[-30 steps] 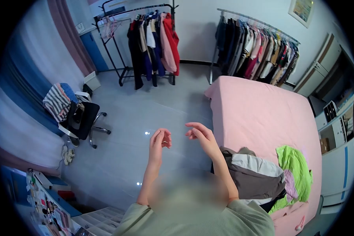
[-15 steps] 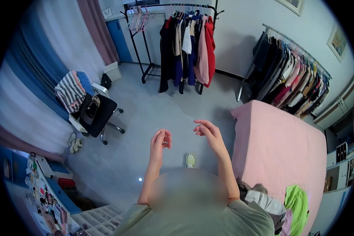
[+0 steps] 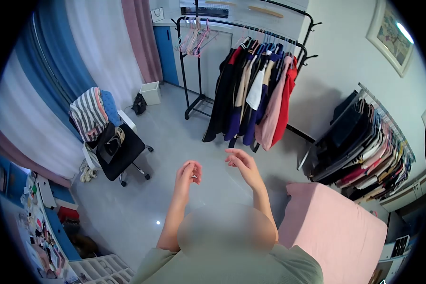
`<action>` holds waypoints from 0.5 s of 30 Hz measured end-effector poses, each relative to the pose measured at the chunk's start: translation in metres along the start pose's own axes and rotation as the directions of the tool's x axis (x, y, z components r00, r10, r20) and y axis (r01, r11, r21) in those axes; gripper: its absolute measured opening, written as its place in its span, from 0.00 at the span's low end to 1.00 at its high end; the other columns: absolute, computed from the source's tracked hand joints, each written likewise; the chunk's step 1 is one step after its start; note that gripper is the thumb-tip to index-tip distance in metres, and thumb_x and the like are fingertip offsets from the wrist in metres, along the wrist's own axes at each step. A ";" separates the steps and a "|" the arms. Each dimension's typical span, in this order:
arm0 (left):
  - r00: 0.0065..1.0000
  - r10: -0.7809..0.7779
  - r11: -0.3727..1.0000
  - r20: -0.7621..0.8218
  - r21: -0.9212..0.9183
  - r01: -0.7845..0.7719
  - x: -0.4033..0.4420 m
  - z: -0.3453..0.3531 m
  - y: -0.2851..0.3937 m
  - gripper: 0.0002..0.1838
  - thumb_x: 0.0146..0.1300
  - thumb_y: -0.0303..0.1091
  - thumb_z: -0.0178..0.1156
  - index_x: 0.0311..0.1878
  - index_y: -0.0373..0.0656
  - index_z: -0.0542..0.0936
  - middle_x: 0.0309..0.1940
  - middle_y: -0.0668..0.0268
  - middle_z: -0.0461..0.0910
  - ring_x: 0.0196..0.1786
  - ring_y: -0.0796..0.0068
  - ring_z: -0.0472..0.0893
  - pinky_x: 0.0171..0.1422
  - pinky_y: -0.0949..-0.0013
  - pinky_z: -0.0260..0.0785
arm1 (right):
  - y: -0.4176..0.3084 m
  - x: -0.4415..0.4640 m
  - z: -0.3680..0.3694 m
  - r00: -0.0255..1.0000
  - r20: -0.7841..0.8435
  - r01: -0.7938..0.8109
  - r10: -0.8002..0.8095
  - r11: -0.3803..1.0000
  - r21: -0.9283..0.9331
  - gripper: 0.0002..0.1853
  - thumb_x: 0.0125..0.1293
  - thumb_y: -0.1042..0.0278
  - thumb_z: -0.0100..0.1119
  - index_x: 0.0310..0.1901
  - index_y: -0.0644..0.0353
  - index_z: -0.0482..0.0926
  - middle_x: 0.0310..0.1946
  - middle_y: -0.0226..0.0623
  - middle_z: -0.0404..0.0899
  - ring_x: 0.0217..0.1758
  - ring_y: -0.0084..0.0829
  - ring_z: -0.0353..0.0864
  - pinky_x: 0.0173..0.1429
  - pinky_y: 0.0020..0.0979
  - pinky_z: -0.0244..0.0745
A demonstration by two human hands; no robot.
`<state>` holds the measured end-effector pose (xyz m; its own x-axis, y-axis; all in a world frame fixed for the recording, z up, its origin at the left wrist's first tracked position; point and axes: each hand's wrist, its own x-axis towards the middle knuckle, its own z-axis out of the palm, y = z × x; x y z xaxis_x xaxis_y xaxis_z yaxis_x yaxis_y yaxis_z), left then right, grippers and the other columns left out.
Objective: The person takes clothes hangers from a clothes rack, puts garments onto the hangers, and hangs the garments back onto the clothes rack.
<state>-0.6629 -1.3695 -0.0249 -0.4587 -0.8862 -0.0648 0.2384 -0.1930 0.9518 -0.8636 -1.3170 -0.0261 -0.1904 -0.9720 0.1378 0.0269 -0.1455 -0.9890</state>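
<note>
Both my hands are raised before my chest, over the grey floor. My left hand [image 3: 189, 173] has its fingers loosely curled, with a gap to the thumb, and nothing shows in it. To its right, my right hand [image 3: 242, 162] reaches forward with fingers bent and thumb apart, also holding nothing visible. Neither hand touches anything. Nearest ahead of them is a black clothes rack [image 3: 241, 24], hung with jackets [image 3: 251, 90] in dark, beige, pink and red. Several pink and white hangers [image 3: 194, 38] hang at its left end.
A black swivel chair [image 3: 122, 152] carries a striped garment [image 3: 88, 113] on the left. At right stand a pink-covered bed [image 3: 333, 227] and a second clothes rack [image 3: 390, 123] full of garments. A cluttered desk [image 3: 42, 232] lies lower left. A white bin [image 3: 150, 93] stands by the curtains.
My view has tilted up and moved forward, so the racks appear nearer and lower. The clothes on the bed have left view. My hands stay raised in much the same pose.
</note>
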 end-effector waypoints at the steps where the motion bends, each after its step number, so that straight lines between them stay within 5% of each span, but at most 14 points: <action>1: 1.000 0.003 1.000 -0.013 -0.004 -0.003 0.015 -0.006 0.002 0.13 0.66 0.42 0.44 0.34 0.43 0.71 0.24 0.70 0.71 0.27 0.80 0.70 0.30 0.74 0.61 | 0.007 0.019 -0.001 1.000 0.009 0.002 -0.002 1.000 0.000 0.14 0.66 0.66 0.49 0.50 0.62 0.74 0.34 0.32 0.77 0.37 0.21 0.72 0.45 0.23 0.68; 15: 0.996 -0.033 0.995 0.088 0.094 0.025 0.275 -0.125 0.044 0.12 0.67 0.41 0.46 0.37 0.44 0.75 0.29 0.70 0.73 0.29 0.83 0.71 0.32 0.78 0.64 | 0.040 0.304 0.045 0.995 -0.095 0.025 -0.031 0.998 -0.063 0.13 0.65 0.68 0.48 0.48 0.63 0.75 0.33 0.32 0.77 0.36 0.20 0.73 0.44 0.23 0.70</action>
<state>-0.6710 -1.6743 -0.0381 -0.5400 -0.8388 -0.0694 0.1458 -0.1745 0.9738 -0.8765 -1.6269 -0.0211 -0.2836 -0.9451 0.1625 -0.0402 -0.1576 -0.9867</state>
